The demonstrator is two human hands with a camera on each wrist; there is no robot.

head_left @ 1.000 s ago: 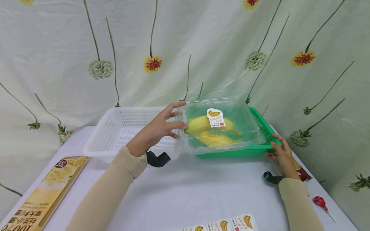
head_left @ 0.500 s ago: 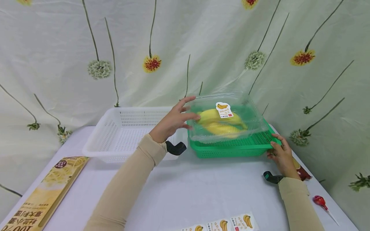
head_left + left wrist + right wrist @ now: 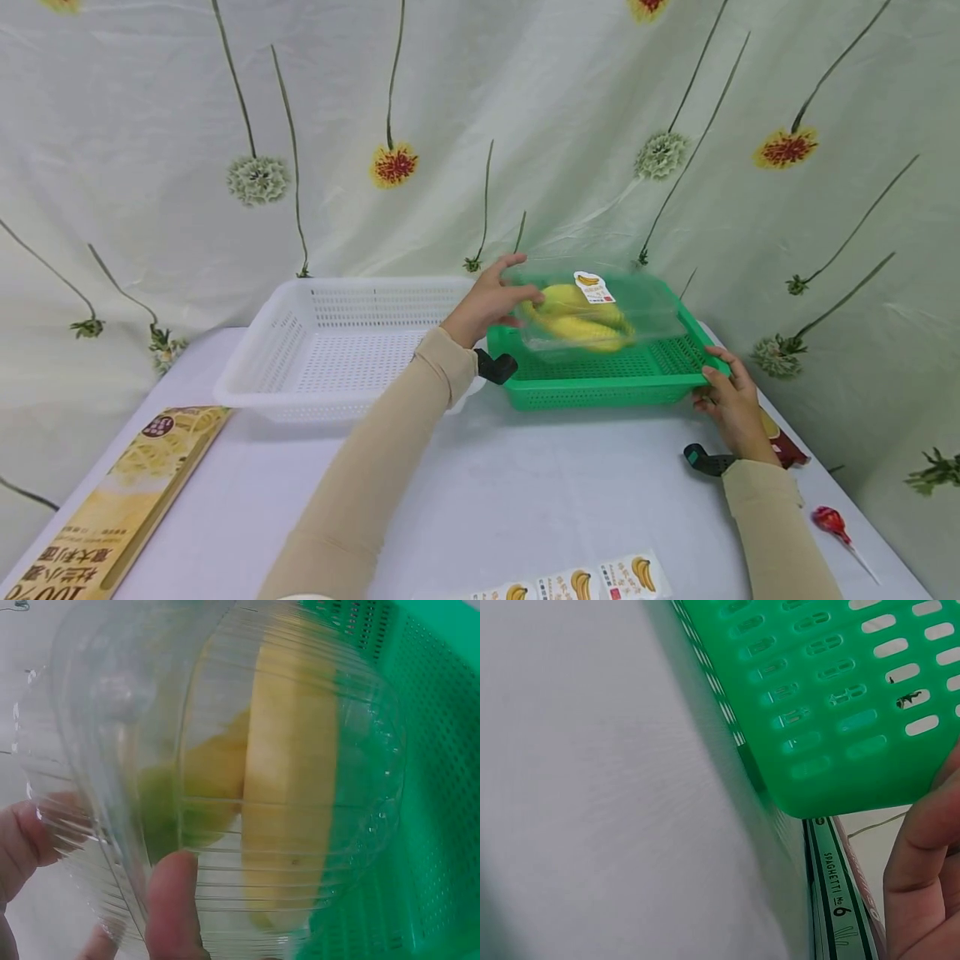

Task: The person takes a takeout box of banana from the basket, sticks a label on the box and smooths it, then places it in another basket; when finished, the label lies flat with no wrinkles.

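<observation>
My left hand [image 3: 491, 302] grips the left end of a clear plastic clamshell box [image 3: 651, 312] over the green basket [image 3: 592, 390]. Yellow bananas [image 3: 289, 772] lie inside the box, and a white banana label [image 3: 595, 288] is stuck on its lid. In the left wrist view the thumb [image 3: 174, 904] presses the ribbed plastic end, with other fingers at the far side. At the basket's front right corner my right hand [image 3: 731, 404] holds the rim, thumb on top. The right wrist view shows the basket's slotted wall [image 3: 817, 742] beside the curled fingers.
A white basket [image 3: 247, 387] stands left of the green one. A yellow pasta package [image 3: 127, 500] lies at the left table edge. Banana stickers [image 3: 577, 583] are at the front, a red lollipop [image 3: 831, 521] at right. A spaghetti package [image 3: 836, 892] lies beyond the green basket.
My left hand has carried the banana box to the right, from across the gap between baskets to over the green basket. The right hand has stayed at the basket's corner.
</observation>
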